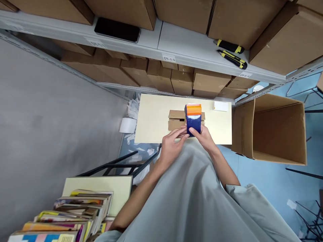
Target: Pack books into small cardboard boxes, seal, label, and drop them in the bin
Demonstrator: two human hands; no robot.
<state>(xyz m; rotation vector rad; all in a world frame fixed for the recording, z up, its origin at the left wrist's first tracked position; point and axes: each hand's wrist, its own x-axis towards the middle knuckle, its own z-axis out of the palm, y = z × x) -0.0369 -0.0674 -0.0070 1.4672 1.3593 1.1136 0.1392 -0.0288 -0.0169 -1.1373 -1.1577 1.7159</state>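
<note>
A dark blue and orange tape dispenser (193,120) is held up over the near part of a cream table, its orange end pointing away from me. My right hand (205,137) grips its lower right side, thumb lying across the blue face and the other fingers mostly hidden. At the lower left corner of the dispenser, my left hand (175,141) has thumb and fingers closed around the edge. Behind it lies a small brown cardboard box (174,125), partly covered by the dispenser and with a dark gap between its flaps.
A small white box (221,106) sits at the table's (153,114) far right. Above, a grey shelf (181,43) bears cartons, a black phone (117,30) and two utility knives (232,55). An open carton (277,131) stands right; stacked books (75,211) lie lower left.
</note>
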